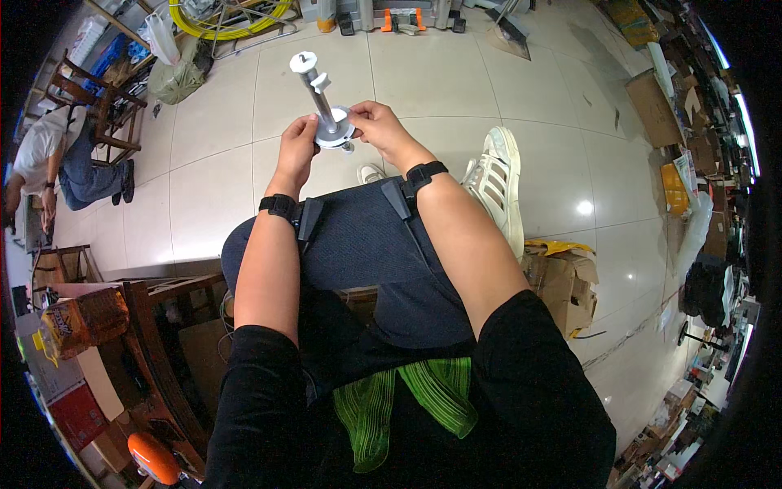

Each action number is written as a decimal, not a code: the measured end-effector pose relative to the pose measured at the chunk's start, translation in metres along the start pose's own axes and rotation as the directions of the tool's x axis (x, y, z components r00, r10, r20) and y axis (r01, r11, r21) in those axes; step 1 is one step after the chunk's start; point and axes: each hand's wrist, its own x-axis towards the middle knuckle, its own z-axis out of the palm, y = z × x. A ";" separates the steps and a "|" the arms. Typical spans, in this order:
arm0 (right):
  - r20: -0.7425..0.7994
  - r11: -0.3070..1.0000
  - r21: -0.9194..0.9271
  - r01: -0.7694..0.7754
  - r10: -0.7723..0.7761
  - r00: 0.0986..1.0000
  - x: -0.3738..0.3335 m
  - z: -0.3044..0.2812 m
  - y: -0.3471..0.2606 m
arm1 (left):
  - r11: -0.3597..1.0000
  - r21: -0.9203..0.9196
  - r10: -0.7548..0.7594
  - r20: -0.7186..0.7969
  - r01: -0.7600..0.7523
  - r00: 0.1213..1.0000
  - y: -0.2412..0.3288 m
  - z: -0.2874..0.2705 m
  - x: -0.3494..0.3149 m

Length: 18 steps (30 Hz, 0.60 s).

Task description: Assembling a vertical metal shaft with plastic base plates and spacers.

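Both my hands hold a small stand with a round grey-white plastic base, a metal post and white plastic knobs at the top [324, 98], out in front of my knees above the tiled floor [423, 73]. My left hand [296, 148] grips the left rim of the base, fingers curled shut on it. My right hand [378, 124] pinches the right rim, thumb on top. The post stands up from the base, tilted a bit to my left.

I'm sitting, dark trousers [358, 236], black straps on both wrists. A white sneaker with dark stripes [498, 183] is just right of my right forearm. An open brown cardboard box [562, 281] sits on the floor near it. Wooden desk [175, 293] at lower left. Another person in a white shirt and jeans [57, 159] crouches far left by a wooden chair [106, 106]. A coil of yellow hose [228, 20] lies at the top.
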 end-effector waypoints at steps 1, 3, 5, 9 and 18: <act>0.000 1.000 0.000 0.000 0.000 1.000 0.000 0.000 0.000 | 1.000 0.000 -0.001 0.005 0.001 1.000 0.000 0.000 0.000; -0.010 1.000 -0.015 0.006 -0.007 1.000 -0.001 0.001 0.000 | 1.000 0.000 -0.003 0.010 0.003 1.000 0.002 0.001 -0.002; -0.013 1.000 -0.008 -0.005 0.005 1.000 -0.002 0.001 -0.001 | 1.000 -0.004 -0.004 0.004 0.004 1.000 0.004 0.003 -0.005; -0.007 0.999 -0.017 -0.039 0.039 0.999 0.001 0.000 0.001 | 1.000 -0.010 -0.020 0.028 0.020 0.999 0.005 0.000 -0.004; 0.006 1.000 0.000 -0.001 0.001 1.000 0.005 -0.002 0.006 | 1.000 -0.017 0.017 0.009 -0.017 1.000 0.001 0.002 -0.002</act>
